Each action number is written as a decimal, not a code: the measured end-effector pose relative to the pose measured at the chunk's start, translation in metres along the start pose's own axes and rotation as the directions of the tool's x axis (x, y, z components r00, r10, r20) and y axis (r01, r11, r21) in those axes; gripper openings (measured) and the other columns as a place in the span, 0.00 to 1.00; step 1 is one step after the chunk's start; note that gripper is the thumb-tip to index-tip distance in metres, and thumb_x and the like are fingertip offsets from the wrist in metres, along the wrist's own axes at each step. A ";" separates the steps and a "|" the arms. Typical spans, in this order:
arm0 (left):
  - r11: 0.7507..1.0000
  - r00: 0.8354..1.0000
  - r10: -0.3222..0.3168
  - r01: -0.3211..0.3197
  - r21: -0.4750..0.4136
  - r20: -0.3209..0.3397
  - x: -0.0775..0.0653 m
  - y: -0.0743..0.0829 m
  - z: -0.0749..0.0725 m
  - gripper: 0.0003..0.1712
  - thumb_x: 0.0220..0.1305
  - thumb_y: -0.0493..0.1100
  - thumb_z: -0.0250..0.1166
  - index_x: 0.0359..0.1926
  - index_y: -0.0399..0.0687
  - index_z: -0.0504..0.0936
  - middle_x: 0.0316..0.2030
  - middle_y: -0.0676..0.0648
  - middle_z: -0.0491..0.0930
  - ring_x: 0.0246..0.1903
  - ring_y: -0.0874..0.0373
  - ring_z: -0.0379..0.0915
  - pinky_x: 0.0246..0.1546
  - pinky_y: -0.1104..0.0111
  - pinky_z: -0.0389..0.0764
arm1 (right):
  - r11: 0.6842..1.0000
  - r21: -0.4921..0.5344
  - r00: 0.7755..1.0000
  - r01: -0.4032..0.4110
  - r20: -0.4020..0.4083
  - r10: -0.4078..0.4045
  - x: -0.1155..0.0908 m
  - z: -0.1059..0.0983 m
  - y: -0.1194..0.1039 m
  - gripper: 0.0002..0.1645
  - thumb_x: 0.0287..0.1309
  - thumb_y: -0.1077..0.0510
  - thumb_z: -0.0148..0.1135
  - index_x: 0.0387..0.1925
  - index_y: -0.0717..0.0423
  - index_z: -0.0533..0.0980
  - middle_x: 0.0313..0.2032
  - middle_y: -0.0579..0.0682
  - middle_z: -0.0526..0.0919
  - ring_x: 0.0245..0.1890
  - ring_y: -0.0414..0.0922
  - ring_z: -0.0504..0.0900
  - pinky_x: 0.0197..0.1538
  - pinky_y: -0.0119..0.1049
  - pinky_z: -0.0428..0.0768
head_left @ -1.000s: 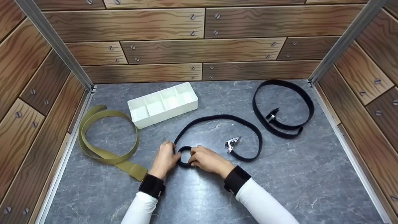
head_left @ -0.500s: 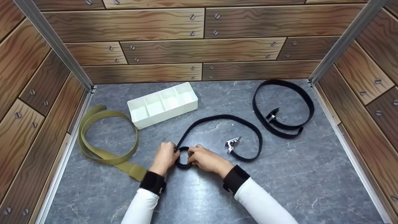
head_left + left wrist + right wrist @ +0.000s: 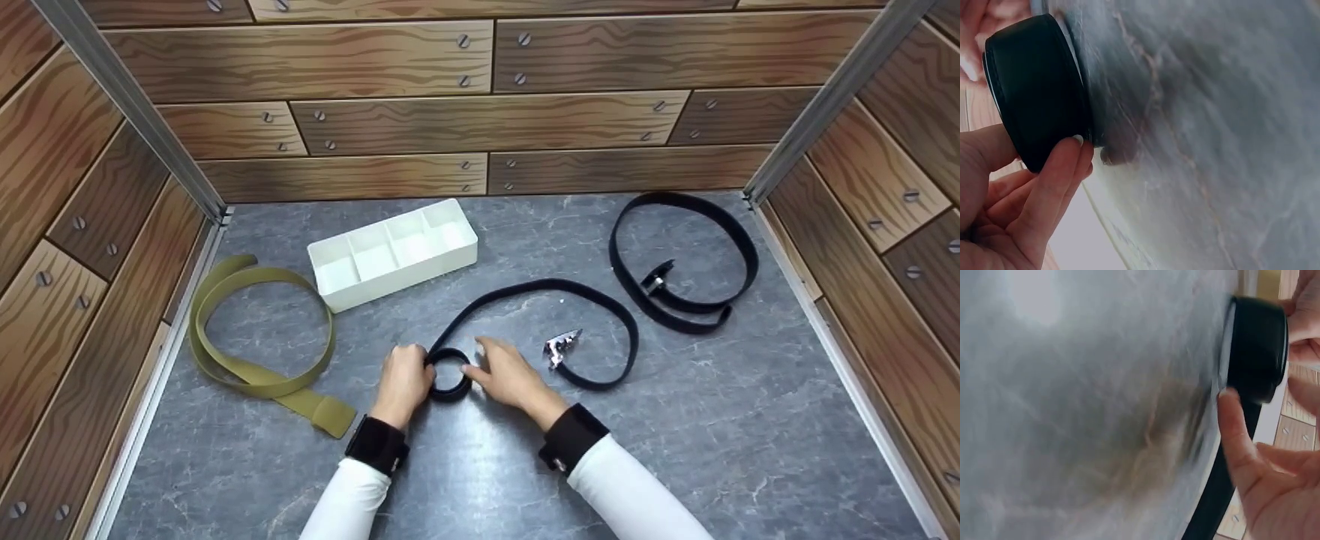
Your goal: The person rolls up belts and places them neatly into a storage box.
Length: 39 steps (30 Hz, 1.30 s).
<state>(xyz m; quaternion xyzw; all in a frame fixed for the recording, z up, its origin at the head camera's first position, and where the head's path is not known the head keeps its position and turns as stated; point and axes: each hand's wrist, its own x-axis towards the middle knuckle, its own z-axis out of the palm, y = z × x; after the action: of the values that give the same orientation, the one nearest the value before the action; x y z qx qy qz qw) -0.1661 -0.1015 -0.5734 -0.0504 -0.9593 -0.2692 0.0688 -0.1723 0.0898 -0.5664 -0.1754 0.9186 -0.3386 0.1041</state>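
A black belt [image 3: 555, 286] lies looped mid-table, its metal buckle [image 3: 562, 346] resting free at the right end. Its other end is rolled into a small coil [image 3: 448, 390] standing on edge. My left hand [image 3: 421, 375] grips the coil from the left, fingers curled round it; in the left wrist view the left hand [image 3: 1050, 185] has a fingertip pressed on the coil [image 3: 1039, 90]. My right hand [image 3: 477, 361] is just right of the coil with fingers spread. In the right wrist view the right hand [image 3: 1252, 439] touches the coil [image 3: 1258, 349] with only its thumb tip.
A white divided tray [image 3: 336, 296] stands behind the hands at left. An olive belt [image 3: 259, 379] lies looped at the far left near the wall. A second black belt [image 3: 739, 240] lies looped at the back right. Wood-pattern walls enclose the grey marbled tabletop [image 3: 712, 420].
My right hand has let go of the coil and spread its fingers, leaving only the thumb against it. The left hand keeps its grip; both hands shifted slightly right.
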 end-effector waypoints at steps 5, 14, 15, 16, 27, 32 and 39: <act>1.000 1.000 -0.023 0.023 0.011 -0.008 -0.001 0.002 0.001 0.08 0.48 0.33 0.70 0.19 0.40 0.79 0.23 0.40 0.81 0.27 0.39 0.81 0.27 0.51 0.78 | 0.985 0.107 0.987 -0.138 0.091 0.129 0.001 0.013 -0.008 0.23 0.66 0.48 0.60 0.50 0.64 0.76 0.16 0.48 0.79 0.11 0.44 0.79 0.21 0.39 0.79; 0.999 0.998 0.044 -0.045 0.023 0.041 0.000 -0.005 0.001 0.07 0.50 0.34 0.67 0.22 0.38 0.76 0.23 0.38 0.81 0.25 0.41 0.80 0.24 0.53 0.79 | 0.980 -0.155 0.992 -0.125 -0.037 0.121 0.009 0.028 -0.022 0.11 0.59 0.58 0.59 0.41 0.60 0.77 0.30 0.58 0.83 0.28 0.53 0.82 0.30 0.45 0.79; 0.998 0.997 0.056 -0.057 0.019 0.046 0.000 -0.006 0.000 0.08 0.52 0.34 0.67 0.22 0.38 0.76 0.23 0.39 0.80 0.25 0.42 0.80 0.24 0.53 0.78 | 0.977 -0.174 0.993 -0.119 -0.026 0.116 0.010 0.029 -0.022 0.12 0.59 0.58 0.59 0.44 0.59 0.78 0.31 0.58 0.83 0.28 0.53 0.82 0.31 0.45 0.79; 0.998 0.997 0.063 -0.064 0.014 0.052 0.000 -0.008 -0.001 0.08 0.53 0.35 0.67 0.22 0.38 0.77 0.22 0.39 0.80 0.24 0.42 0.80 0.25 0.54 0.78 | 0.975 -0.199 0.995 -0.101 -0.018 0.100 0.011 0.029 -0.023 0.13 0.59 0.58 0.59 0.45 0.58 0.78 0.32 0.58 0.84 0.29 0.53 0.82 0.30 0.45 0.79; 0.995 0.990 0.037 -0.049 0.083 0.137 0.005 -0.010 -0.006 0.09 0.60 0.39 0.67 0.27 0.39 0.80 0.28 0.38 0.82 0.29 0.39 0.81 0.30 0.50 0.79 | 0.934 -0.342 0.994 0.105 0.058 -0.090 0.016 0.025 -0.022 0.22 0.61 0.61 0.58 0.58 0.54 0.76 0.36 0.57 0.82 0.34 0.54 0.82 0.34 0.46 0.80; 0.989 0.994 0.046 -0.059 0.135 0.097 0.004 -0.007 -0.004 0.09 0.57 0.38 0.69 0.26 0.38 0.79 0.28 0.36 0.82 0.28 0.36 0.80 0.28 0.48 0.78 | 0.921 -0.351 0.984 0.170 0.009 -0.178 0.017 0.025 -0.018 0.23 0.60 0.64 0.56 0.57 0.54 0.78 0.31 0.54 0.80 0.30 0.54 0.80 0.31 0.45 0.79; 0.995 0.999 -0.004 0.000 0.099 0.032 0.004 0.000 0.002 0.06 0.52 0.32 0.66 0.23 0.34 0.79 0.25 0.35 0.82 0.27 0.34 0.80 0.28 0.48 0.78 | 0.982 -0.184 0.998 0.042 -0.047 -0.051 0.014 0.019 -0.015 0.17 0.62 0.61 0.60 0.51 0.63 0.78 0.38 0.55 0.79 0.37 0.52 0.81 0.43 0.44 0.81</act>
<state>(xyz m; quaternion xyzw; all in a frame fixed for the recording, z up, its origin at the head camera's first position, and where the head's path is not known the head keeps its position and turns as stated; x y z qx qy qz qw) -0.1701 -0.0995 -0.5746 -0.0503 -0.9724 -0.2208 0.0556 -0.1751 0.0625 -0.5720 -0.1968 0.9438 -0.2597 0.0560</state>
